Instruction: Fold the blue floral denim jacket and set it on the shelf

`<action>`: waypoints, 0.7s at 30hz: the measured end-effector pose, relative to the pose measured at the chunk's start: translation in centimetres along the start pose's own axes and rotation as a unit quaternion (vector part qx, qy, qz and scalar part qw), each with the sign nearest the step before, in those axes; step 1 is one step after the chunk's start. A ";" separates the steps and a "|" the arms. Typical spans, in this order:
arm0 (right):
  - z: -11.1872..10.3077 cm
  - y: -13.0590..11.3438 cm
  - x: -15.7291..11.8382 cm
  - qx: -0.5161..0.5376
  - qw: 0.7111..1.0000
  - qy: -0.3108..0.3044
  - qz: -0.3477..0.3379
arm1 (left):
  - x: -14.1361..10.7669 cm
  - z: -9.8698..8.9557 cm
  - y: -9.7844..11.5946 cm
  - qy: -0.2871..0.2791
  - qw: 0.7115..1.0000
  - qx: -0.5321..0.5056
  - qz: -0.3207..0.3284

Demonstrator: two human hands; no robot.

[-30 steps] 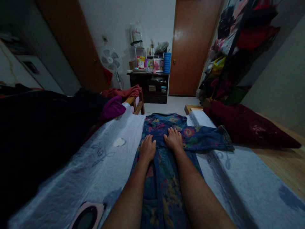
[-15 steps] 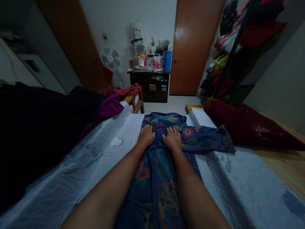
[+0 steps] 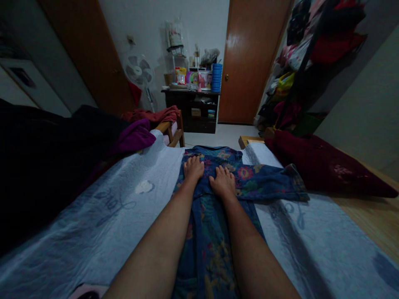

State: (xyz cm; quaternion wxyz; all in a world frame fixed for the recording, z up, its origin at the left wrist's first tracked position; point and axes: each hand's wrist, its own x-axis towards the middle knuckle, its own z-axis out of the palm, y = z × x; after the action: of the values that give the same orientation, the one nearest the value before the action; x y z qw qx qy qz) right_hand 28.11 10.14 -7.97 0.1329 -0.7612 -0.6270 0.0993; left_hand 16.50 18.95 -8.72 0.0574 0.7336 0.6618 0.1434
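Observation:
A dark blue floral garment (image 3: pixel 215 241) lies spread on the pale bed cover (image 3: pixel 137 220), with one sleeve (image 3: pixel 268 182) stretched out to the right. On its upper part, near the left edge, my left hand (image 3: pixel 193 168) rests palm down with its fingers apart. My right hand (image 3: pixel 223 181) lies flat on the cloth beside the base of the sleeve, fingers spread. Neither hand grips the fabric. My forearms hide parts of the lower garment.
Dark clothes (image 3: pixel 56 153) and a purple cloth (image 3: pixel 137 135) are heaped on the left. A maroon cushion (image 3: pixel 327 166) lies at the right. Beyond the bed stand a black cabinet (image 3: pixel 190 109) and a fan (image 3: pixel 139 71).
My left hand has slid slightly up and to the right over the garment. My right hand has barely moved. The view has shifted a little, and a pinkish object shows at the bottom left.

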 end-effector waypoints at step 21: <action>-1.5 4.9 2.3 0.015 0.995 0.086 0.048 | 1.3 0.7 -2.0 0.045 0.999 0.009 0.028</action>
State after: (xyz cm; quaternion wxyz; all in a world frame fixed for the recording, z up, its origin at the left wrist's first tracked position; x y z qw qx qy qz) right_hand 33.54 11.36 -8.13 0.1929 -0.7939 -0.5745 0.0490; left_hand 14.86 20.50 -9.75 0.0171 0.7450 0.6443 0.1719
